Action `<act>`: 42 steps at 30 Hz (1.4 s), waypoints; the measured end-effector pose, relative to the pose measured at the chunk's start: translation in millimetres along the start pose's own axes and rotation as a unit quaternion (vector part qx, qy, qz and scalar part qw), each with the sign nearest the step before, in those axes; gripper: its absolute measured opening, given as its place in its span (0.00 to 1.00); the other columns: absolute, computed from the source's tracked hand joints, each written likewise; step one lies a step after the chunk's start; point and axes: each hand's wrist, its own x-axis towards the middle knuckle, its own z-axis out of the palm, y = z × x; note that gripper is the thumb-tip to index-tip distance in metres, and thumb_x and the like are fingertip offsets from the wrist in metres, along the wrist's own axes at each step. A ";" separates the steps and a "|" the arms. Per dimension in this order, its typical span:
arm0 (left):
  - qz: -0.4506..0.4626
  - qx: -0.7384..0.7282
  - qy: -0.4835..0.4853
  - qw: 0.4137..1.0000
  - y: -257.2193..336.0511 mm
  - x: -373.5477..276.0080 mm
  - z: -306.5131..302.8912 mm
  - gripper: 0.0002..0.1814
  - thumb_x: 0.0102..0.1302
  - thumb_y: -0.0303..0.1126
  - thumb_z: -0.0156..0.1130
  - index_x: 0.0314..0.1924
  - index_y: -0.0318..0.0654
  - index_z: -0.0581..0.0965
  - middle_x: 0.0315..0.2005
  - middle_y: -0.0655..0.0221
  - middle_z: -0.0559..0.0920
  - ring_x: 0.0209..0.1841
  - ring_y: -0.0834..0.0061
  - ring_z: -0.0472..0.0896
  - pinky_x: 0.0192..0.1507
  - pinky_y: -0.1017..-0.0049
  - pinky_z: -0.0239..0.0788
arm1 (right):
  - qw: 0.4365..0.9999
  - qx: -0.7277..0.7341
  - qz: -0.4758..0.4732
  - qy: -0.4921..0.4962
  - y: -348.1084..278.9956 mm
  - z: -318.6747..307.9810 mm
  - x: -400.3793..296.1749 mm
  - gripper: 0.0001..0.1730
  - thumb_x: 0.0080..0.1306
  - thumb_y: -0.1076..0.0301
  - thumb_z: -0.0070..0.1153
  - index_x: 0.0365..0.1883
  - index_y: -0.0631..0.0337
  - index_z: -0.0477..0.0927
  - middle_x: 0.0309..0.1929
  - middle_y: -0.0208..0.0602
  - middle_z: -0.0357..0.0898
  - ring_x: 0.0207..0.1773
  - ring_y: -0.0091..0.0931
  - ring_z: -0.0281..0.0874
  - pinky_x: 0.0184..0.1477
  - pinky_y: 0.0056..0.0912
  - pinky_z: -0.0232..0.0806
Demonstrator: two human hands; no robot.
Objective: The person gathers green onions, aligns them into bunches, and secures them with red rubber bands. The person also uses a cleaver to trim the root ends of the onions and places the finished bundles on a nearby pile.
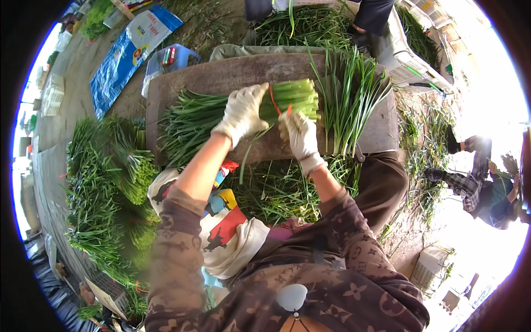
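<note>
A bundle of long green leafy stalks [195, 114] lies across the wooden board [265, 68], its pale cut ends pointing right. My left hand [244, 112], in a whitish glove, presses on the bundle with fingers and thumb spread over it. A red tie [274, 101] runs around the stalks just right of that hand. My right hand [299, 133], also gloved, pinches the end of the red tie at the bundle's near side. Loose green stalks [348, 103] lie at the board's right. One loose leaf [245, 159] hangs over the near edge.
Tied green bundles [99, 186] are piled on the left. A blue plastic basket [178, 58] and a blue and white sack [132, 54] are beyond the board's left end. Cut greens [278, 191] lie below it. White crates [406, 62] stand at the upper right; other people are nearby.
</note>
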 end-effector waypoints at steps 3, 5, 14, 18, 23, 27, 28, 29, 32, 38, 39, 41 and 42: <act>0.015 0.056 -0.010 0.998 24.6 -32.5 12.4 0.71 0.37 0.59 0.84 0.79 0.46 0.56 0.75 0.58 0.62 0.77 0.56 0.59 0.78 0.53 0.48 | 0.970 -0.188 -0.065 -0.139 6.3 -36.5 -37.0 0.12 0.77 0.63 0.57 0.49 0.62 0.85 0.32 0.32 0.86 0.33 0.22 0.82 0.37 0.27 0.75; 0.006 0.083 -0.038 0.996 43.2 -41.7 -9.8 0.73 0.34 0.61 0.84 0.79 0.46 0.57 0.76 0.58 0.61 0.78 0.54 0.58 0.78 0.49 0.47 | 0.916 -0.325 -0.160 -0.174 -29.1 -54.5 -49.3 0.09 0.71 0.63 0.62 0.41 0.59 0.87 0.33 0.42 0.87 0.36 0.37 0.87 0.39 0.35 0.78; 0.068 0.109 0.127 0.984 40.2 -53.5 67.9 0.65 0.45 0.53 0.81 0.80 0.50 0.54 0.76 0.64 0.59 0.76 0.58 0.58 0.74 0.44 0.51 | 0.941 -0.309 -0.136 0.006 -49.4 -111.6 22.3 0.08 0.67 0.70 0.66 0.44 0.56 0.87 0.36 0.33 0.84 0.41 0.25 0.83 0.45 0.26 0.74; 0.064 0.106 0.118 0.985 39.8 -61.0 74.2 0.62 0.49 0.51 0.80 0.80 0.51 0.54 0.77 0.63 0.58 0.77 0.57 0.57 0.74 0.44 0.49 | 0.864 -0.467 -0.154 -0.107 -52.3 -94.1 32.3 0.07 0.64 0.61 0.68 0.40 0.48 0.89 0.37 0.33 0.85 0.43 0.35 0.84 0.48 0.39 0.75; 0.064 0.100 0.129 0.984 38.9 -65.0 80.9 0.65 0.47 0.50 0.81 0.81 0.50 0.52 0.78 0.63 0.57 0.78 0.57 0.55 0.76 0.46 0.44 | 0.874 -0.418 -0.233 -0.077 -54.7 -94.5 29.9 0.07 0.67 0.62 0.65 0.40 0.54 0.86 0.38 0.33 0.84 0.40 0.31 0.84 0.46 0.36 0.76; 0.073 0.089 0.150 0.982 38.7 -66.6 85.2 0.65 0.47 0.49 0.81 0.81 0.49 0.52 0.78 0.62 0.56 0.79 0.57 0.53 0.76 0.45 0.42 | 0.987 -0.062 -0.122 0.081 -54.8 -140.9 17.4 0.18 0.80 0.56 0.51 0.39 0.60 0.82 0.37 0.36 0.83 0.34 0.23 0.81 0.37 0.29 0.76; 0.071 0.091 0.151 0.982 38.3 -68.0 85.9 0.65 0.47 0.49 0.81 0.81 0.49 0.52 0.78 0.62 0.56 0.79 0.56 0.53 0.76 0.45 0.42 | 0.976 -0.163 -0.137 0.035 -55.1 -145.7 15.0 0.17 0.79 0.57 0.51 0.38 0.61 0.82 0.37 0.36 0.83 0.33 0.24 0.81 0.36 0.29 0.76; 0.070 0.092 0.151 0.982 37.7 -69.6 86.6 0.65 0.47 0.49 0.81 0.81 0.50 0.51 0.78 0.62 0.56 0.79 0.56 0.53 0.77 0.45 0.41 | 0.953 -0.260 -0.152 -0.011 -55.2 -148.9 13.6 0.16 0.79 0.58 0.52 0.37 0.61 0.82 0.37 0.36 0.83 0.32 0.25 0.81 0.36 0.29 0.76; 0.072 0.090 0.152 0.982 40.0 -67.9 89.1 0.65 0.47 0.49 0.81 0.81 0.49 0.52 0.78 0.62 0.56 0.80 0.56 0.53 0.77 0.44 0.40 | 0.856 -0.476 -0.200 0.043 -53.6 -113.1 13.1 0.09 0.68 0.63 0.63 0.42 0.57 0.83 0.37 0.35 0.83 0.29 0.27 0.80 0.35 0.28 0.75; 0.075 0.101 0.156 0.980 39.9 -70.0 92.3 0.64 0.47 0.49 0.81 0.80 0.51 0.52 0.78 0.62 0.56 0.79 0.56 0.52 0.77 0.44 0.40 | 0.856 -0.473 -0.182 -0.103 -36.6 -82.4 18.3 0.10 0.68 0.60 0.67 0.37 0.57 0.85 0.33 0.33 0.83 0.34 0.28 0.82 0.40 0.36 0.75; 0.076 0.098 0.162 0.979 39.9 -69.8 92.5 0.65 0.46 0.48 0.81 0.80 0.51 0.52 0.78 0.62 0.56 0.79 0.56 0.52 0.77 0.44 0.40 | 0.901 -0.399 -0.148 -0.079 -31.6 -86.7 22.6 0.11 0.69 0.60 0.66 0.37 0.59 0.85 0.33 0.34 0.82 0.34 0.29 0.82 0.40 0.36 0.75; 0.078 0.090 0.166 0.979 41.1 -68.5 92.9 0.65 0.46 0.48 0.81 0.80 0.51 0.52 0.78 0.62 0.56 0.79 0.56 0.53 0.77 0.44 0.40 | 0.967 -0.243 -0.078 -0.027 -26.0 -101.7 28.2 0.12 0.71 0.61 0.64 0.38 0.63 0.84 0.33 0.36 0.82 0.34 0.30 0.80 0.40 0.35 0.74; 0.076 0.087 0.164 0.980 40.9 -69.3 92.6 0.65 0.46 0.48 0.81 0.80 0.51 0.53 0.78 0.62 0.56 0.79 0.56 0.53 0.77 0.44 0.40 | 0.973 -0.223 -0.063 -0.006 -34.1 -102.5 24.8 0.13 0.72 0.62 0.63 0.38 0.66 0.83 0.32 0.38 0.82 0.33 0.31 0.79 0.42 0.32 0.73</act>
